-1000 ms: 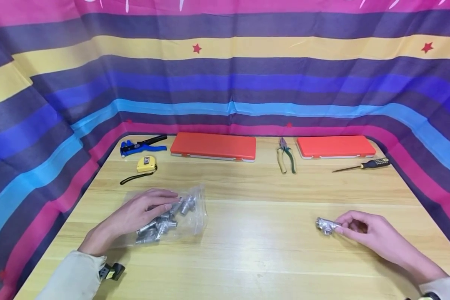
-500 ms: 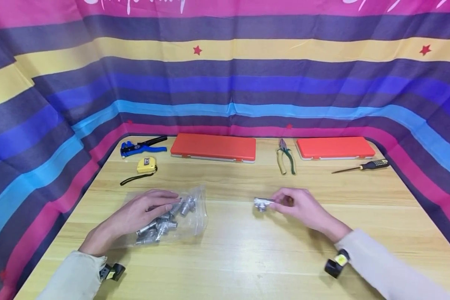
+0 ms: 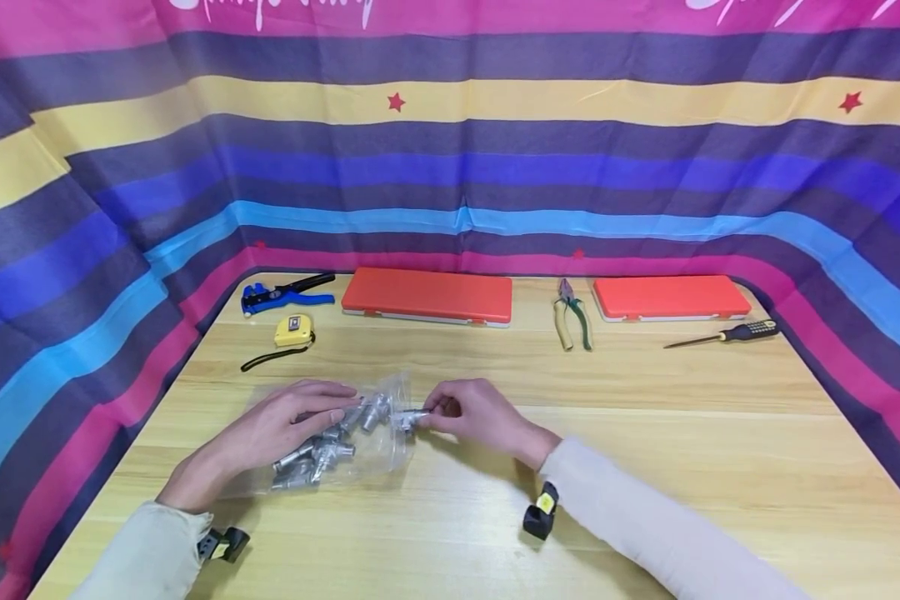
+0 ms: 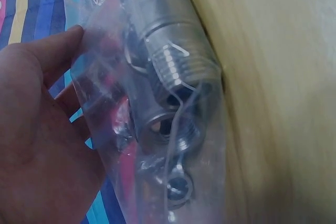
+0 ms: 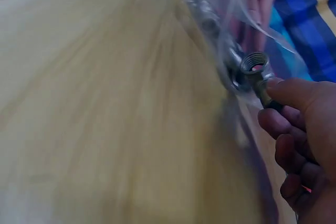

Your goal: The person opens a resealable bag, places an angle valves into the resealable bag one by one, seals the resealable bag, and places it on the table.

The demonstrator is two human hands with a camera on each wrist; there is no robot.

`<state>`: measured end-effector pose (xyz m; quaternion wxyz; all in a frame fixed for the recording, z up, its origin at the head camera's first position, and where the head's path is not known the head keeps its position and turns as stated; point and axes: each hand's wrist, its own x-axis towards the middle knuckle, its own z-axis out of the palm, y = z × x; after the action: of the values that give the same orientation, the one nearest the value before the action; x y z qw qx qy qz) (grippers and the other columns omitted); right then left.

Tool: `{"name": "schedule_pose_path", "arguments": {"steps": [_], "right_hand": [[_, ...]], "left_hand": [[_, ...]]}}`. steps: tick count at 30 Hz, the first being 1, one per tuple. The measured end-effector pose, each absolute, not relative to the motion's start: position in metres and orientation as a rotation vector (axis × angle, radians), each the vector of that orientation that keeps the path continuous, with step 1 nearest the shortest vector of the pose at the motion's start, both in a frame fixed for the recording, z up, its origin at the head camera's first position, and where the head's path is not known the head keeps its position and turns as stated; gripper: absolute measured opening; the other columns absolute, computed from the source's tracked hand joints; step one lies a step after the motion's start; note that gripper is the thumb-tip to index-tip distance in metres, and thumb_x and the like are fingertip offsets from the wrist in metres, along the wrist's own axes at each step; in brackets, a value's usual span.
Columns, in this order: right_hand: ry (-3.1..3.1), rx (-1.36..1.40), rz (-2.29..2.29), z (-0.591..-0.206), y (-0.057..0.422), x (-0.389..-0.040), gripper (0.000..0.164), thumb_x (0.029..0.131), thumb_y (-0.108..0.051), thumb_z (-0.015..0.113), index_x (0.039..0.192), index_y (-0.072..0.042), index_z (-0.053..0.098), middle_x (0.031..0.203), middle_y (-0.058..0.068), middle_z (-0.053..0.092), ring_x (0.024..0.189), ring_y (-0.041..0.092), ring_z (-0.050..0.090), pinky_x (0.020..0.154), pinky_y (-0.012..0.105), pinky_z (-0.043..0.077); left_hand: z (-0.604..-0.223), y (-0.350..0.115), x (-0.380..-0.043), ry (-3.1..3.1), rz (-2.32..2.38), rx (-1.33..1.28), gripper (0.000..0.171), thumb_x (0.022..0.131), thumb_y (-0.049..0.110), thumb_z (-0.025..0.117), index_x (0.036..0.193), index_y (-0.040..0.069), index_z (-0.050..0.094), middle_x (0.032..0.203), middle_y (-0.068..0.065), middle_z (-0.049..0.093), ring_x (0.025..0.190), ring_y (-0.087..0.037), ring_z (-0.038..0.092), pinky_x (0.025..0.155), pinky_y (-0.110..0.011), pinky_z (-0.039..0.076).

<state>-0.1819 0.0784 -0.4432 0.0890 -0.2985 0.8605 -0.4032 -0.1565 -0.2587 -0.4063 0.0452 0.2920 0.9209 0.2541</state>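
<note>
A clear plastic bag [image 3: 392, 450] with several silvery threaded metal pipe fittings [image 3: 330, 452] lies on the left half of the table. My left hand [image 3: 281, 421] rests over the top of the bag, its fingers fairly straight. In the left wrist view the thumb touches the film and the other fingertips are hidden behind it. At the bag's right end my right hand [image 3: 476, 417] pinches one tee pipe fitting [image 5: 255, 65] between thumb and fingers. The fitting's threaded end is at the bag's mouth; I cannot tell how far inside it sits.
Along the back lie a blue wire stripper [image 3: 288, 293], a red case [image 3: 427, 293], pliers [image 3: 567, 308] and another red case [image 3: 671, 296]. A yellow tape measure [image 3: 294, 331] sits at left, a screwdriver [image 3: 742, 331] at right. Striped cloth [image 3: 465, 183] surrounds the table.
My right hand has carried the pipe fitting leftward from the right side of the table to the bag's right end. The left hand and the bag have stayed in place.
</note>
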Motion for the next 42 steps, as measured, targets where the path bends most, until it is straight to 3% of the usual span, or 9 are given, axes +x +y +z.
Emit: {"name": "schedule_pose_path", "arguments": {"steps": [5, 12, 15, 20, 24, 29, 35, 39, 42], "right_hand": [[2.561, -0.943, -1.128, -0.45, 0.054, -0.179, 0.014, 0.101, -0.03, 0.08, 0.105, -0.016, 0.081, 0.084, -0.013, 0.072, 0.073, -0.001, 0.059, 0.073, 0.02, 0.053], [2.505, -0.934, -1.209, -0.449, 0.043, -0.174, 0.015, 0.106, -0.019, 0.071, 0.116, -0.012, 0.081, 0.094, -0.005, 0.077, 0.078, -0.001, 0.061, 0.078, 0.019, 0.056], [2.448, -0.858, -1.311, -0.449, 0.049, -0.168, 0.019, 0.112, -0.023, 0.063, 0.112, -0.013, 0.08, 0.086, -0.003, 0.073, 0.071, 0.001, 0.058, 0.072, 0.02, 0.053], [2.272, -0.735, -1.401, -0.444, 0.055, -0.151, 0.041, 0.117, -0.041, 0.051, 0.098, -0.015, 0.075, 0.071, -0.004, 0.069, 0.058, 0.006, 0.053, 0.057, 0.021, 0.044], [2.117, -0.69, -1.399, -0.437, 0.055, -0.139, 0.031, 0.113, -0.044, 0.059, 0.108, -0.021, 0.078, 0.074, -0.003, 0.077, 0.054, 0.01, 0.057, 0.051, 0.021, 0.045], [2.109, -0.669, -1.402, -0.433, 0.052, -0.131, 0.015, 0.108, -0.032, 0.07, 0.102, -0.021, 0.079, 0.083, -0.002, 0.081, 0.052, 0.009, 0.06, 0.051, 0.02, 0.045], [2.063, -0.624, -1.454, -0.432, 0.049, -0.129, 0.013, 0.107, -0.021, 0.071, 0.098, -0.017, 0.08, 0.087, 0.001, 0.082, 0.05, 0.008, 0.059, 0.047, 0.018, 0.042], [1.981, -0.578, -1.472, -0.432, 0.046, -0.124, 0.01, 0.106, -0.024, 0.073, 0.099, -0.018, 0.078, 0.089, 0.001, 0.084, 0.048, 0.008, 0.059, 0.043, 0.019, 0.04], [1.948, -0.553, -1.482, -0.432, 0.043, -0.12, 0.011, 0.106, -0.024, 0.074, 0.098, -0.018, 0.076, 0.09, 0.001, 0.085, 0.048, 0.008, 0.059, 0.042, 0.019, 0.039]], "left_hand": [[-0.405, -0.259, -0.156, 2.826, 0.767, 0.891, 0.033, 0.114, 0.022, 0.06, 0.143, 0.023, 0.074, 0.149, 0.0, 0.07, 0.142, -0.035, 0.062, 0.114, -0.065, 0.052], [-0.404, -0.258, -0.155, 2.836, 0.761, 0.901, 0.032, 0.114, 0.025, 0.06, 0.142, 0.024, 0.075, 0.147, 0.002, 0.071, 0.14, -0.032, 0.065, 0.112, -0.063, 0.053], [-0.404, -0.258, -0.155, 2.835, 0.763, 0.894, 0.032, 0.114, 0.026, 0.06, 0.142, 0.024, 0.075, 0.147, 0.002, 0.071, 0.14, -0.032, 0.064, 0.112, -0.064, 0.053], [-0.402, -0.257, -0.156, 2.82, 0.763, 0.862, 0.033, 0.114, 0.03, 0.059, 0.143, 0.025, 0.074, 0.149, 0.002, 0.07, 0.142, -0.034, 0.063, 0.113, -0.065, 0.052], [-0.401, -0.256, -0.157, 2.819, 0.737, 0.86, 0.033, 0.114, 0.031, 0.06, 0.143, 0.025, 0.074, 0.15, 0.001, 0.069, 0.143, -0.035, 0.062, 0.114, -0.067, 0.051], [-0.397, -0.249, -0.163, 2.79, 0.706, 0.897, 0.036, 0.113, 0.033, 0.061, 0.145, 0.02, 0.073, 0.151, -0.003, 0.068, 0.143, -0.037, 0.061, 0.115, -0.067, 0.05], [-0.384, -0.233, -0.182, 2.661, 0.726, 0.832, 0.047, 0.116, 0.039, 0.055, 0.154, 0.014, 0.063, 0.154, -0.01, 0.065, 0.144, -0.039, 0.059, 0.119, -0.066, 0.047], [-0.38, -0.215, -0.202, 2.558, 0.689, 0.764, 0.053, 0.116, 0.041, 0.053, 0.16, 0.012, 0.056, 0.161, -0.014, 0.058, 0.15, -0.041, 0.054, 0.123, -0.065, 0.043], [-0.38, -0.199, -0.217, 2.535, 0.64, 0.766, 0.053, 0.116, 0.038, 0.053, 0.159, 0.008, 0.055, 0.158, -0.017, 0.059, 0.147, -0.039, 0.056, 0.123, -0.062, 0.044]]}}
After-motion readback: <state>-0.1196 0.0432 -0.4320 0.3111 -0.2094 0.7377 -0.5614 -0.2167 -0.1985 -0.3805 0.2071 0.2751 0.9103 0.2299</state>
